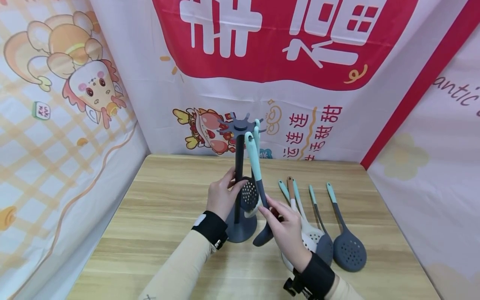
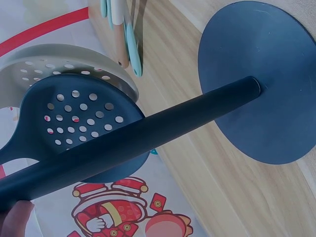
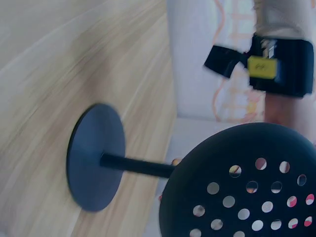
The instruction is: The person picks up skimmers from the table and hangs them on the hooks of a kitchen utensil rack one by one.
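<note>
My left hand (image 1: 220, 195) grips the dark pole of an upright utensil stand (image 1: 241, 229), thumb across its front. My right hand (image 1: 288, 229) pinches the lower shaft of a mint-handled slotted spoon (image 1: 253, 154), its dark head pointing down; the perforated head (image 3: 247, 192) fills the lower right of the right wrist view. The tip of its handle is just below the stand's hooked top (image 1: 241, 125). Beside the pole hang a dark skimmer (image 2: 79, 118) and a pale skimmer (image 2: 54, 54) behind it.
Several utensils lie right of my right hand, among them a dark slotted turner (image 1: 349, 250), a pale slotted utensil (image 1: 311, 233) and one with a brown handle (image 1: 290, 187). A printed cloth (image 1: 210, 91) hangs behind the wooden table (image 1: 168, 183).
</note>
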Available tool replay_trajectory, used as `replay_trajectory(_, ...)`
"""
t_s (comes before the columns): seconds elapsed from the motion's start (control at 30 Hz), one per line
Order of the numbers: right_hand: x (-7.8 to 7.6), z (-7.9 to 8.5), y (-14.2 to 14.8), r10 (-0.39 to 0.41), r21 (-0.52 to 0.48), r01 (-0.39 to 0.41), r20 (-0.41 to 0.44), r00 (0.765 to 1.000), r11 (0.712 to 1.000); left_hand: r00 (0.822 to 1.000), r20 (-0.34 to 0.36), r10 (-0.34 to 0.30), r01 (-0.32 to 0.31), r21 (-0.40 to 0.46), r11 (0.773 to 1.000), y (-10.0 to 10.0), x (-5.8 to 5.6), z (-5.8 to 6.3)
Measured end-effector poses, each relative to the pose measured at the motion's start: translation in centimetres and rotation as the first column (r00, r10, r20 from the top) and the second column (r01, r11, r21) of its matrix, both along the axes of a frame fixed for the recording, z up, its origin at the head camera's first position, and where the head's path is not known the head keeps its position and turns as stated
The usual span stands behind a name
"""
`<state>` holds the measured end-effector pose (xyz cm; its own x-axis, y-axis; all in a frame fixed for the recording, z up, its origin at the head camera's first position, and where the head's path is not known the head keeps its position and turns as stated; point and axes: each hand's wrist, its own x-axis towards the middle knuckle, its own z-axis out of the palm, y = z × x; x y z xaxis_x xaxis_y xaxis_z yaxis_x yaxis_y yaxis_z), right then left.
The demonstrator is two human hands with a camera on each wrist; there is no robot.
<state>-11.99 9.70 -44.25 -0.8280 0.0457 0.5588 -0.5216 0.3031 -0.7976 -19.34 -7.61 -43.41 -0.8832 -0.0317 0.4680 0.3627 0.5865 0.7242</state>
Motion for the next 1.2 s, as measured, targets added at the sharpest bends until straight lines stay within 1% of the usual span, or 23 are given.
replay_trajectory(0.17,-1.3,-0.7,0.0,-0.022,0.053,0.024,-0.041,0.999,0.998,1.0,-0.012,-0.001,0.001,-0.002,1.0,0.0,-0.1,-0.1)
replay_trajectory(0.3,-2.1,-1.0,0.0,-0.042,0.101,0.053,-0.108,0.993,0.993,1.0,-0.019,0.002,-0.002,-0.01,1.0,0.1,-0.2,-0.1)
replay_trajectory(0.4,-2.6,-1.2,0.0,-0.038,0.119,0.057,-0.156,0.987,0.991,1.0,-0.02,0.0,-0.001,-0.015,1.0,0.2,-0.1,0.0)
replay_trajectory(0.5,-3.0,-1.4,0.0,-0.031,0.131,0.055,-0.181,0.983,0.99,1.0,-0.023,-0.002,0.002,-0.016,1.0,0.1,-0.1,0.1)
replay_trajectory(0.77,-3.5,-1.5,-0.5,-0.026,0.153,0.058,-0.202,0.979,0.987,0.999,-0.045,-0.007,0.006,-0.009,1.0,0.0,-0.2,0.1)
replay_trajectory(1.07,-3.7,-2.0,-1.2,-0.018,0.152,0.046,-0.183,0.983,0.987,0.999,-0.033,0.003,-0.003,-0.016,1.0,0.1,-0.2,-0.1)
replay_trajectory(1.2,-3.9,-2.3,-1.3,-0.024,0.155,0.055,-0.196,0.98,0.986,0.999,-0.041,0.002,-0.003,-0.014,1.0,0.1,-0.2,-0.2)
